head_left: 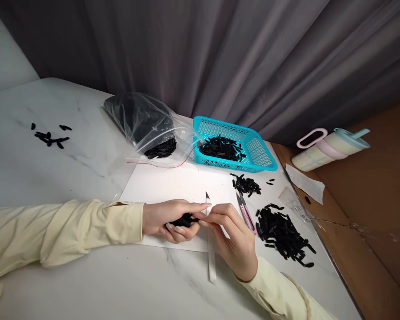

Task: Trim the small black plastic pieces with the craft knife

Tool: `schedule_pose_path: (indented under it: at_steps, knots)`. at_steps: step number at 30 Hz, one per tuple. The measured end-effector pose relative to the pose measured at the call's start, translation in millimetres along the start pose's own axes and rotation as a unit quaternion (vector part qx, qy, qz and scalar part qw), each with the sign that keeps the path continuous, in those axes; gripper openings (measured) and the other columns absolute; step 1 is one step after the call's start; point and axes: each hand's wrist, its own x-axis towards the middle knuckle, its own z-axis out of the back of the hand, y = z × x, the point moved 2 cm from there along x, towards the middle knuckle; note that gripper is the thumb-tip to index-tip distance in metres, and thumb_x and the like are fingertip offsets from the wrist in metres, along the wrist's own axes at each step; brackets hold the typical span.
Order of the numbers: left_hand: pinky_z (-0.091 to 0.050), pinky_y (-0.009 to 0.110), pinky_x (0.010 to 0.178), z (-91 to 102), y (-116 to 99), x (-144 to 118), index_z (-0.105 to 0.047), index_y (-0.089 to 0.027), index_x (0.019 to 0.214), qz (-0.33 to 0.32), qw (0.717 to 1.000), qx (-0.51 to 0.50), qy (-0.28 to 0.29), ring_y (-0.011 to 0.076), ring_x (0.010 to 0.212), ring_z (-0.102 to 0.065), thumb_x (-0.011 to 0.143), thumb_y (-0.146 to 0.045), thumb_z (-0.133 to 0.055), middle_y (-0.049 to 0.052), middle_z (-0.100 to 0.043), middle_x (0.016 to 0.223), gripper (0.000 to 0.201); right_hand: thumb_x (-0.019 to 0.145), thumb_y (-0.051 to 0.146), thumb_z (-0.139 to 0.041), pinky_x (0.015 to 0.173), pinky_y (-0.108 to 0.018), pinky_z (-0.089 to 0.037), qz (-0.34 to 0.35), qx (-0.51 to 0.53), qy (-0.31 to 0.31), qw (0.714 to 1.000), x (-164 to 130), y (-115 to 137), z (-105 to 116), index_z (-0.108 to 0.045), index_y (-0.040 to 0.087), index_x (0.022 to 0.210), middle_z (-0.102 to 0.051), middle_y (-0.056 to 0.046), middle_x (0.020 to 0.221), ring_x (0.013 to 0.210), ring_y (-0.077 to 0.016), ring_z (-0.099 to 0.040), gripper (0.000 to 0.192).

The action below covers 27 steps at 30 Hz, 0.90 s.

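My left hand is curled around a handful of small black strips, its thumb stretched to the right. Fingertips of my right hand pinch the end of one black strip at the edge of that handful. Beneath both hands lies a white sheet. A slim knife with a pale handle rests under my right hand, its dark pointed tip showing above the fingers. Just right of my right hand are pink thread snips.
A blue basket holds more black strips, beside a clear zip bag of them. Loose piles lie at right, a few pieces at far left. A tumbler and paper slip are on the right.
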Motion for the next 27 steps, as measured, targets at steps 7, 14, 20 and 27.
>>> schedule_pose_path:
  at_steps: [7,14,20,27]
  knots:
    - [-0.003,0.020,0.026,1.3,1.9,0.9,-0.036,-0.017,0.041,0.033,0.999,0.033,0.010,0.0046,0.028,-0.011,0.082,-0.065,-0.030,-0.005,-0.019,0.033,0.064,0.082,-0.003,-0.045,0.074,-0.035,-0.047,0.046,-0.078,0.022,0.996,-10.0,0.7,-1.1,-0.055,0.012,0.113,-0.058,-0.014,0.104,0.097,-0.0219,-0.049,0.036]
    - [-0.004,0.019,0.025,4.5,3.2,1.8,-0.035,-0.017,0.043,0.038,0.999,0.025,0.007,0.0040,0.029,-0.012,0.080,-0.069,-0.030,-0.005,-0.021,0.036,0.064,0.088,0.004,-0.040,0.067,-0.037,-0.042,0.181,-0.222,0.040,0.957,-11.8,-2.5,0.3,-0.058,0.001,0.105,-0.066,-0.016,0.094,0.090,-0.0256,-0.053,0.025]
    - [-0.007,0.014,0.029,3.5,-6.2,-3.6,-0.058,-0.017,0.084,-0.001,0.998,0.006,-0.067,0.0029,0.033,-0.009,0.083,-0.051,-0.048,-0.009,-0.029,0.043,0.036,0.087,0.002,-0.040,0.065,-0.035,-0.039,0.220,-0.301,0.007,0.928,-13.5,-7.0,17.3,-0.062,0.002,0.097,-0.068,-0.013,0.082,0.082,-0.0232,-0.057,0.024]
    - [-0.009,0.014,0.029,1.2,-5.6,-6.6,-0.060,-0.015,0.086,-0.012,0.996,0.048,-0.076,0.0023,0.034,-0.012,0.083,-0.045,-0.052,-0.008,-0.031,0.043,0.031,0.086,0.000,-0.042,0.067,-0.036,-0.039,0.243,-0.312,0.023,0.918,-15.1,-9.4,20.9,-0.062,-0.001,0.098,-0.068,-0.015,0.082,0.082,-0.0240,-0.057,0.024]
